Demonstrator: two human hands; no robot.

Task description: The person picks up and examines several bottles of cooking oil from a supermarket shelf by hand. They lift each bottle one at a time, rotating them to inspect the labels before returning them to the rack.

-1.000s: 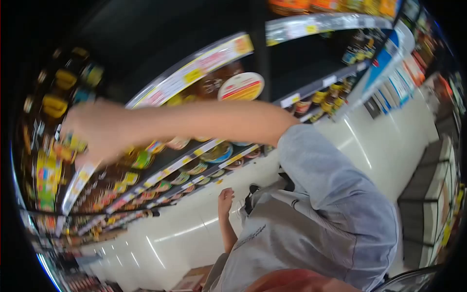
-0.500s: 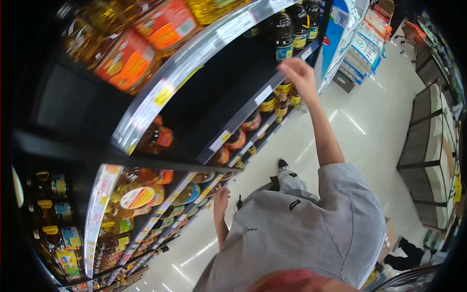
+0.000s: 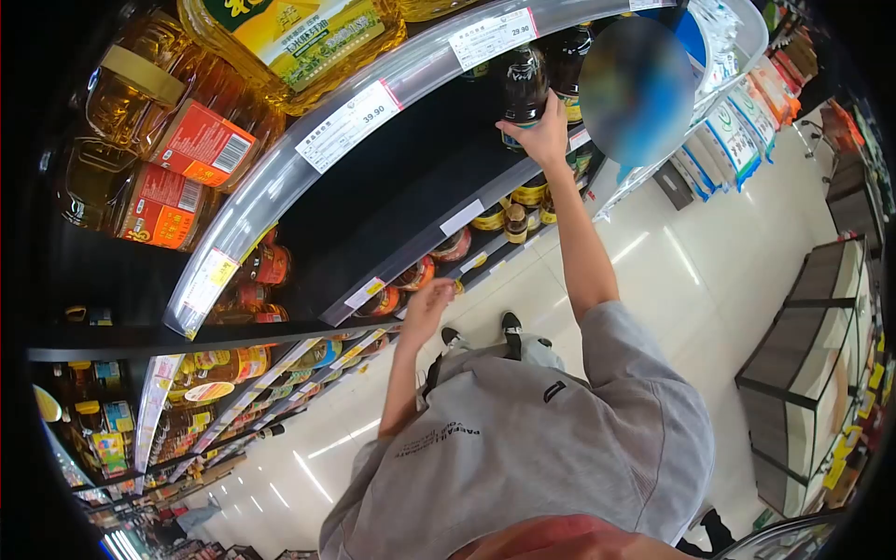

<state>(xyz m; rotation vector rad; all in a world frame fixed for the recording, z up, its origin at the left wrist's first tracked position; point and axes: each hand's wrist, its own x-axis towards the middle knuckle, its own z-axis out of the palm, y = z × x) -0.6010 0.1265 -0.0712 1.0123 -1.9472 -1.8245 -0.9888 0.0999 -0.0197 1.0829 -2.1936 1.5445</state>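
At the far end of the dark middle shelf, my right hand (image 3: 543,135) is closed round the lower part of a dark bottle (image 3: 525,79). My thumb lies on its left side and the fingers on its right; the hand covers much of its label. A second dark bottle (image 3: 567,54) stands beside it. My left hand (image 3: 427,310) hangs in front of the lower shelf with loosely bent fingers and holds nothing. Jars with red lids (image 3: 415,275) are close behind it on that shelf.
Large oil bottles (image 3: 299,47) and red-labelled bottles (image 3: 201,145) fill the upper shelf, behind a clear price rail (image 3: 345,126). Small yellow-lidded bottles (image 3: 515,224) stand lower down. White packages (image 3: 733,135) are stacked past the shelf end. A grey-sided display bin (image 3: 793,373) stands across the aisle.
My right hand has gone from the shelf edge in to the dark bottle and taken hold of it. My left hand has risen toward the lower shelf. The view has shifted closer to the shelves.
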